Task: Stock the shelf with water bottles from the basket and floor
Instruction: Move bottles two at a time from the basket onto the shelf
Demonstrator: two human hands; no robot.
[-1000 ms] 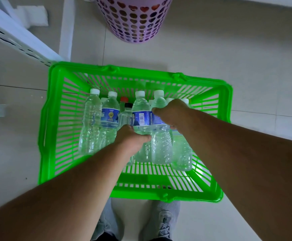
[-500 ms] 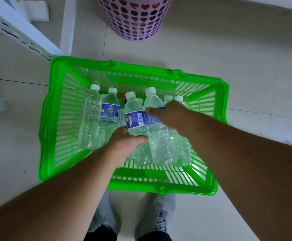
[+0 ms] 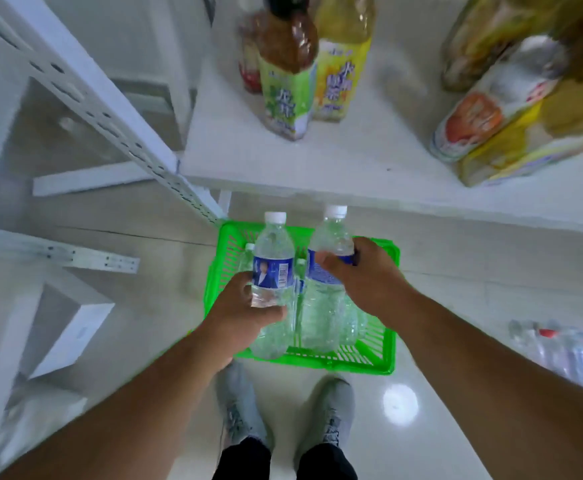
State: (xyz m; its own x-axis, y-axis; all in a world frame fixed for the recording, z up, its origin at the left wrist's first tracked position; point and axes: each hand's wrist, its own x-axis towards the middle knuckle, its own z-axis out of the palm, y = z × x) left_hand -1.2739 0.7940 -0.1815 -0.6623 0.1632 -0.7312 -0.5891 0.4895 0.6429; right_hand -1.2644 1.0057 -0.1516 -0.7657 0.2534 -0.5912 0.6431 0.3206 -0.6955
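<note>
- Both hands have come up out of the green basket (image 3: 385,355) since the earlier frames, each bringing a bottle, and the head view now takes in the white shelf (image 3: 318,161) at twelve o'clock, which was out of sight a second ago.
- Head view, hands: the left hand (image 3: 240,313) has its fingers curled round the lower body of the left water bottle (image 3: 273,258), which stands upright, cap up. The right hand (image 3: 369,275) grips the right water bottle (image 3: 330,237) at its blue label, with further clear bottles seemingly bunched under that hand; how many I cannot tell.
- Progress: I judge this an early carry. No water bottle shows on the shelf, which bears only tea bottles (image 3: 286,81) at twelve o'clock and tilted juice bottles (image 3: 480,109) at two o'clock.
- Containers: the basket sits on the floor at six o'clock, just ahead of the grey shoes (image 3: 241,410), with at least one more bottle top showing inside.
- Left to do: a blurred cluster of floor bottles (image 3: 560,351) lies at four o'clock, well apart from the basket.
</note>
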